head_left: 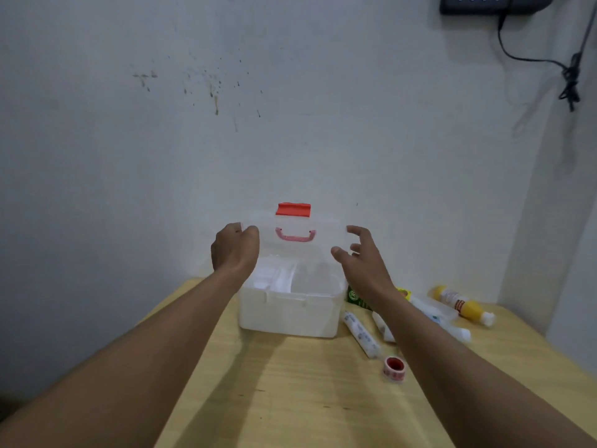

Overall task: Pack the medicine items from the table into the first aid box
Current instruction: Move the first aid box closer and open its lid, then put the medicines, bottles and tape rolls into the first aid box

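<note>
Opening the first aid box (290, 313) is the step you appear to be on: the clear lid (295, 232), with its red latch (293, 209) and pink handle (295, 236), stands raised at the far side of the white box on the wooden table (290, 399). Your left hand (234, 248) has its fingers curled around the lid's left edge, while your right hand (358, 257) is spread apart just beside the right edge, and I cannot tell if it touches. Nothing looks packed yet; an inner tray (277, 278) shows inside. The medicine items lie right of the box: white tubes (361, 334), a yellow bottle (463, 305), a green packet (357, 299) and a red tape roll (393, 368) nearest you. Next, leave the lid resting fully open, then reach right for an item.
</note>
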Demonstrator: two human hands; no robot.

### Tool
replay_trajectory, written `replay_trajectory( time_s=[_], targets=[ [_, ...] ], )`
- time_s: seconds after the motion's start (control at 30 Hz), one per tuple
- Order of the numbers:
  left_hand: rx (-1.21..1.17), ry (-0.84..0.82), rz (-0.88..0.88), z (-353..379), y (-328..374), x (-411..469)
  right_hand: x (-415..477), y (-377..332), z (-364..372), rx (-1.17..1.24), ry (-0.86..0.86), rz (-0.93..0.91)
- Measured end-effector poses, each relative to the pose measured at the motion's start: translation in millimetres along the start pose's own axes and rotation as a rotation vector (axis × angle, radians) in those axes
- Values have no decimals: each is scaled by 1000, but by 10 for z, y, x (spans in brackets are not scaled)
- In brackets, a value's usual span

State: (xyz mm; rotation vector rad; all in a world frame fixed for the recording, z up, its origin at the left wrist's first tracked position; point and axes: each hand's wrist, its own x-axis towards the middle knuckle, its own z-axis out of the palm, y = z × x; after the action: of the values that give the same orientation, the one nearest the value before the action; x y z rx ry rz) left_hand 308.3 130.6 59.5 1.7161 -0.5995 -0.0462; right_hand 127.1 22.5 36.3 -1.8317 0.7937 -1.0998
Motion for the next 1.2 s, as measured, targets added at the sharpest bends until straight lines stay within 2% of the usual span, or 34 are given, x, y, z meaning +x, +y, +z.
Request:
replay_trajectory(
  time_s=[0.1,0.27,0.6,0.7,0.83,0.97,1.07,1.2],
  targets=[
    [-26,-86,-1,4,-1,126,64,23,14,1,-81,1],
    [-120,-257,5,35,-16,262,226,65,60,-2,-94,85],
    [10,-334,-10,109,-4,431,376,124,83,-167,-130,81],
    [49,-320,36,128,-29,344,357,141,42,-201,-132,72],
    [348,-311,270,153,-166,-8,347,164,-132,-298,-114,67],
    [727,-337,502,223,-456,-337,336,268,-442,-656,-170,100],
    [851,-291,569,259,-596,-446,318,412,-637,-922,-256,165],
    [934,-241,597,309,-671,-459,323,588,-762,-1067,-352,269]
  ],
)
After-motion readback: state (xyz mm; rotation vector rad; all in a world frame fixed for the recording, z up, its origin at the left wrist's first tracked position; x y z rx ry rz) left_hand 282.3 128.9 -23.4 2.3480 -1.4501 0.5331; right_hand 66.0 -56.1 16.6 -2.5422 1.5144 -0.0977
